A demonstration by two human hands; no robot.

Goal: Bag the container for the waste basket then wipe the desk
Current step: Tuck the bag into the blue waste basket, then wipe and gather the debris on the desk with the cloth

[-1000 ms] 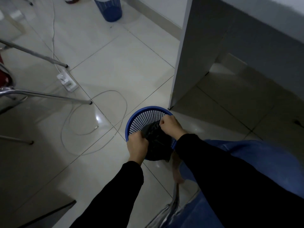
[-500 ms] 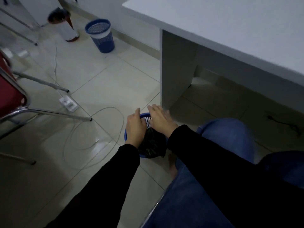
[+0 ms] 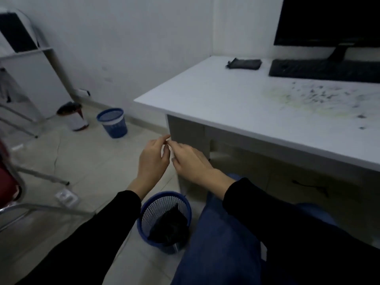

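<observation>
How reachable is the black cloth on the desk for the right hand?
Probably yes, with a lean: the right hand is empty beside the desk corner, and only bare desktop lies before the black cloth near the back.

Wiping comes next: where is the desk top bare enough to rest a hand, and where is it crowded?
Bare: the left part of the desk, between the dark folded item and the front edge, left of the yellowish smear. Crowded: the right side, with dark crumbs, then the keyboard and monitor behind.
</observation>
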